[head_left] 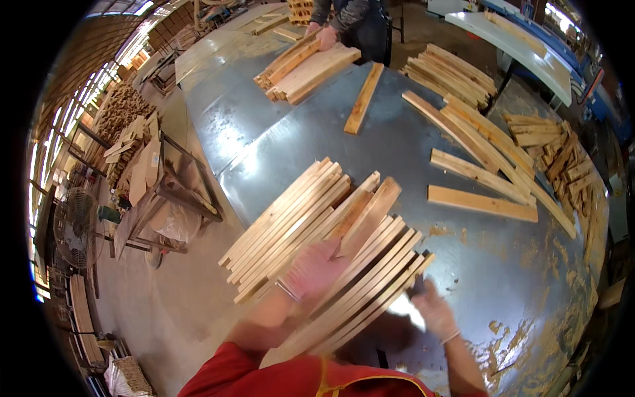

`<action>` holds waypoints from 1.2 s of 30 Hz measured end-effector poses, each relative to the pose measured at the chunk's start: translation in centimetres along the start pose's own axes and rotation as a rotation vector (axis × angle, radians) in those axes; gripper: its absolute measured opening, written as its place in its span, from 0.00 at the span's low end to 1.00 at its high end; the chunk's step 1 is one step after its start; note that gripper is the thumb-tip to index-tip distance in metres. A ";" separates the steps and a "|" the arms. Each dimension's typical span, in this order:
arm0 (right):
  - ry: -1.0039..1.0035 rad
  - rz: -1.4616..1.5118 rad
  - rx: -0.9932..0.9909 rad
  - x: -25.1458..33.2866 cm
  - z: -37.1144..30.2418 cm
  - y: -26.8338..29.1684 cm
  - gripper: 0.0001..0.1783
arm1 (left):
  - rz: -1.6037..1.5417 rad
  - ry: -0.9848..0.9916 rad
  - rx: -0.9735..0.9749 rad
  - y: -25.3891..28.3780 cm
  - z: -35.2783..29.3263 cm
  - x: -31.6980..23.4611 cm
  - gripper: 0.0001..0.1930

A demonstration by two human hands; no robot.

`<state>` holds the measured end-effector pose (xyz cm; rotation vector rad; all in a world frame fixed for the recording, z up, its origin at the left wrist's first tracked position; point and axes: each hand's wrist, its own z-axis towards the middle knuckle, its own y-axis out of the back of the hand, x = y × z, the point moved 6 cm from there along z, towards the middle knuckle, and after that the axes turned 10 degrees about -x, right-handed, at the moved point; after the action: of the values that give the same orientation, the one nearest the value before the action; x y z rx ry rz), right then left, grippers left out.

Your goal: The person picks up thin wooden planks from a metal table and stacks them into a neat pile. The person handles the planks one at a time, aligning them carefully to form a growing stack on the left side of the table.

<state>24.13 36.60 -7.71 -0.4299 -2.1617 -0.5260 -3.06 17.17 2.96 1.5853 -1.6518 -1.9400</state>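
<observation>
Side by side on the metal table lie many pale wooden slats, in a left row and a right row. My left hand, in a light pinkish glove, is closed around a wooden slat between the two rows. That slat sits higher than its neighbours, beside a browner one. My right hand, also gloved and a little blurred, is just right of the right row's far ends. Its fingers are bent around a small dark thing whose kind I cannot make out.
Several loose slats lie at the right of the metal table, and a single slat farther off. Across the table, a co-worker's hands touch a stack of boards. A wood-piled cart stands left, near a fan.
</observation>
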 end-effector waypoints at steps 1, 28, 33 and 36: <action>-0.016 0.079 0.043 -3.3 -0.4 -1.8 0.55 | 0.012 0.055 0.036 0.5 0.5 0.7 0.24; -0.031 0.230 0.126 8.6 12.4 -34.3 0.24 | 0.387 0.422 -0.166 23.5 21.3 41.2 0.28; -0.178 0.292 0.319 18.1 17.1 -37.5 0.26 | 0.698 0.051 -0.529 25.3 25.7 35.1 0.33; 0.162 -0.252 0.349 20.7 21.0 -32.4 0.30 | 0.599 -0.415 -0.623 15.8 23.5 25.7 0.32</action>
<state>-17.15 22.12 -9.69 0.0745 -2.1049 -0.2973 -39.68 8.78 -3.90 0.4246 -1.2226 -2.1854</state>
